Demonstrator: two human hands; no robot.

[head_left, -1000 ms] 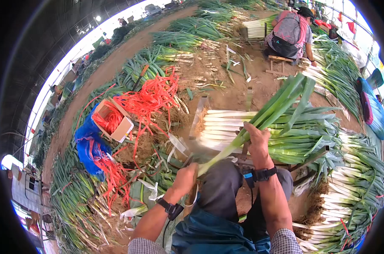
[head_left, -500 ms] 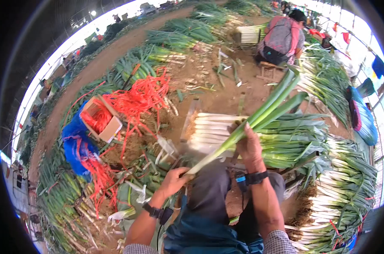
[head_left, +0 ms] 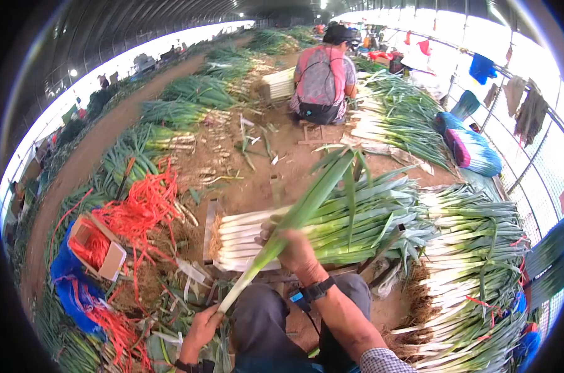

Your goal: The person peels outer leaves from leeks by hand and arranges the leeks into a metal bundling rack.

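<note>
A single leek (head_left: 247,278) slants across my lap, its white end low on the left and its green leaves up to the right. My left hand (head_left: 201,329) pinches the white root end. Around the stem, where white turns green, my right hand (head_left: 296,252) is closed; part of its fingers is behind the leek. Just beyond the leek lies a stack of trimmed leeks (head_left: 239,233), white ends to the left, in a low frame with an upright metal plate (head_left: 211,225) at the root end.
Rows of leeks with roots (head_left: 459,267) lie at my right. At left are a carton (head_left: 111,260) of red ties, loose red ties (head_left: 142,205) and a blue sack (head_left: 67,280). Ahead, a co-worker (head_left: 322,78) sits on a low stool (head_left: 313,133) beside more leeks (head_left: 381,118).
My view has turned right and lifted, so the surroundings sit further left and the co-worker nearer the middle. Both hands still hold the leek, its green leaves now seen more broadly fanned.
</note>
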